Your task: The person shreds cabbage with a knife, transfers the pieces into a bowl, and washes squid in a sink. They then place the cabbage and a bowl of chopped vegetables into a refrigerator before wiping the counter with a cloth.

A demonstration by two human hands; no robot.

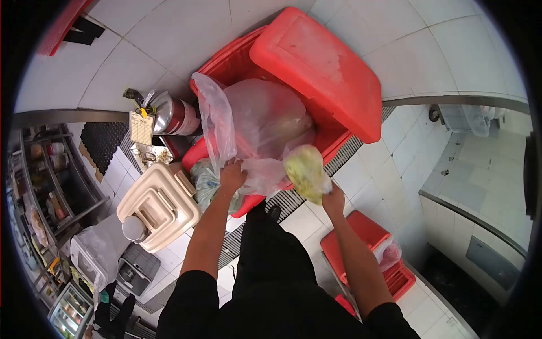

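A large clear plastic bag (259, 113) with pale contents lies inside the open red bin (333, 121). The bin's red lid (322, 68) rests askew over its right side. At the bag's loose edge, my left hand (232, 175) is closed on the plastic. My right hand (333, 198) grips a small clear bag (305, 169) of yellow-green contents, held just right of the large bag. A bag of green contents (208, 183) sits by my left wrist.
A beige lidded container (158, 208) stands at the left, below a metal canister (175, 114). A smaller red crate (398, 279) is at the lower right. Shelves (56, 181) line the far left. Part of another person (113, 313) shows at the lower left.
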